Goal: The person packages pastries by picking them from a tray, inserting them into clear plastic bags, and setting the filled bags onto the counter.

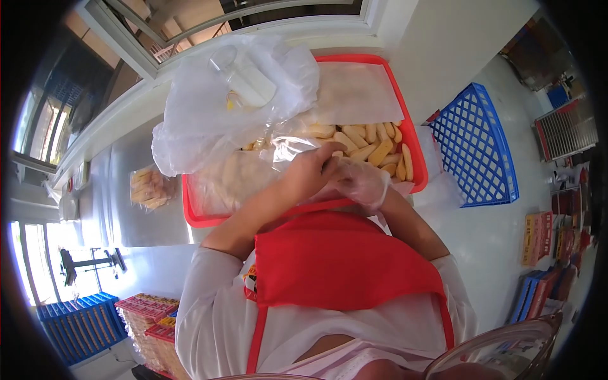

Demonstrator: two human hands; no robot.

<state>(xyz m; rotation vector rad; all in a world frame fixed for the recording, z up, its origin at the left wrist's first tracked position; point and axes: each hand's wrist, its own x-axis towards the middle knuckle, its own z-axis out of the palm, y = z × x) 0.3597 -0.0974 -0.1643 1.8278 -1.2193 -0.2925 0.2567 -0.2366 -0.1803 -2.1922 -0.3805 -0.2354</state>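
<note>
My left hand (309,172), bare, is closed on the edge of a clear plastic bag (292,149) above a red tray (415,142). Right beside it, my right hand (360,182) wears a clear plastic glove. Its fingers are curled towards the left hand; what they hold, if anything, is hidden. Ladyfinger biscuits (364,144) lie loose in the tray just beyond both hands. A paper sheet (358,85) covers the far part of the tray. Over its left side spreads a large white plastic bag (190,120), with a clear-and-white container (250,82) on top.
A packed bag of biscuits (152,188) lies on the metal table (120,215) left of the tray. To the right stands a blue plastic crate (475,145). A window (253,19) lies beyond the tray. Stacked packages (149,316) and blue crates (79,326) are at lower left.
</note>
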